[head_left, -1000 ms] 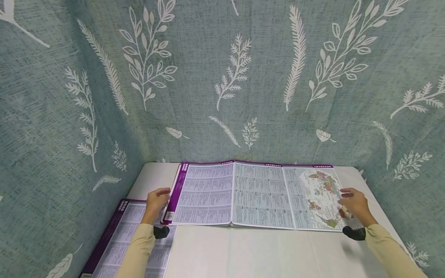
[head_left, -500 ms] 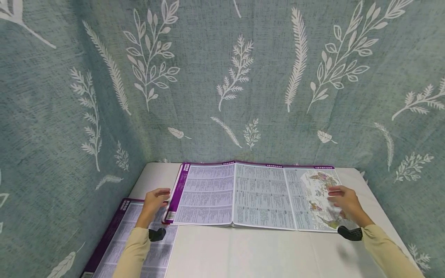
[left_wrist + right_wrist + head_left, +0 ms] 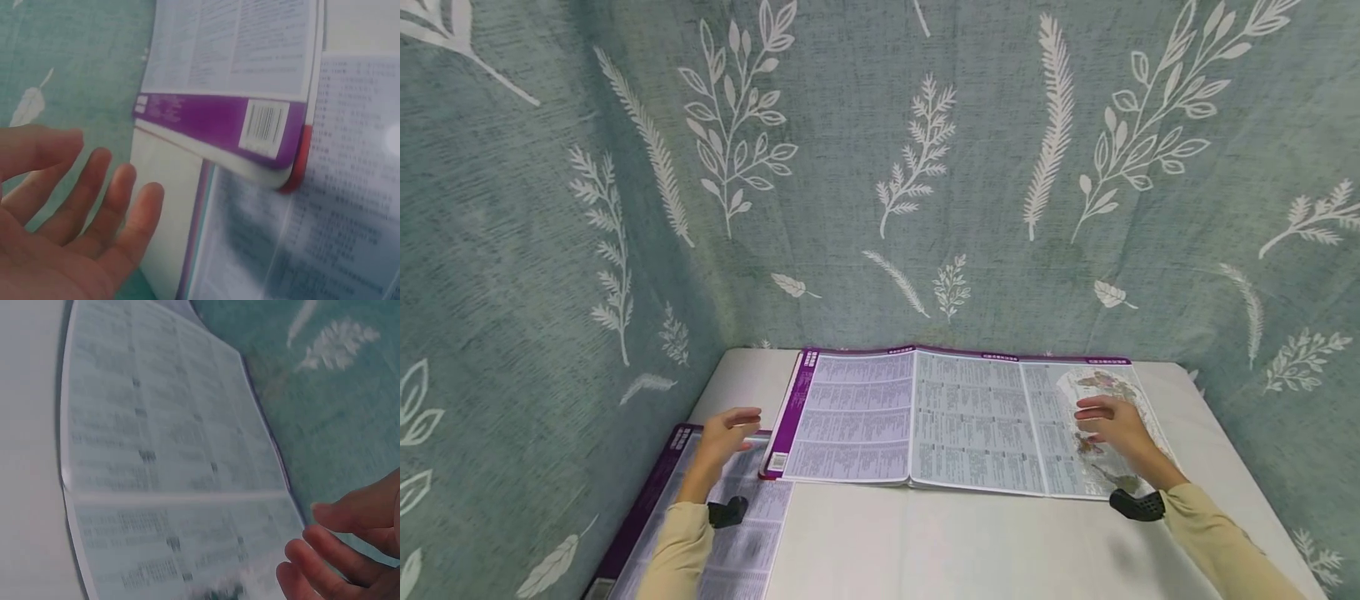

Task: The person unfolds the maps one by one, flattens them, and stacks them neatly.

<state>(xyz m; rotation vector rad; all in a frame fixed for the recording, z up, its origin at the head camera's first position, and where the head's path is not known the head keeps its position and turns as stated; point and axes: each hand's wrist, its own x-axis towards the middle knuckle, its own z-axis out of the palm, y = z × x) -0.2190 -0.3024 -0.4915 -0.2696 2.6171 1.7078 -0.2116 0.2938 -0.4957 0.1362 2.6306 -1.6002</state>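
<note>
"Slack fingers all round: our left hand (image 3: 724, 437) and our right hand (image 3: 1116, 425) are both relaxed, with nothing held between thumb and fingertips."

"And where do we have the unfolded chart (image 3: 970, 425)?"

"Across the far part of the white table (image 3: 962, 542), close to the cloth (image 3: 850, 192). We see folds between its printed panels and a thin purple strip along its far edge."

"How near are our hands to it?"

"Our left hand is just beside the left end, apart from the purple band (image 3: 212, 122) that carries a barcode (image 3: 265, 128). Our right hand is over the right-hand panel, in front of the world map (image 3: 1105, 383) as the head view has it. The right wrist view is dim and blurred, so we can't fairly say whether those fingers touch the paper."

"What do we make out at the barcode corner?"

"A white edge and a red rounded tip (image 3: 300, 159) beside the purple. That corner overlaps a second chart (image 3: 752, 550), nearer to us on the left, below our left forearm."

"And further out?"

"Our pale yellow sleeves (image 3: 677, 537), a black device (image 3: 1138, 505) at each wrist, and the cloth, grey-green with white leaf prints, rising behind and at both sides."
</note>
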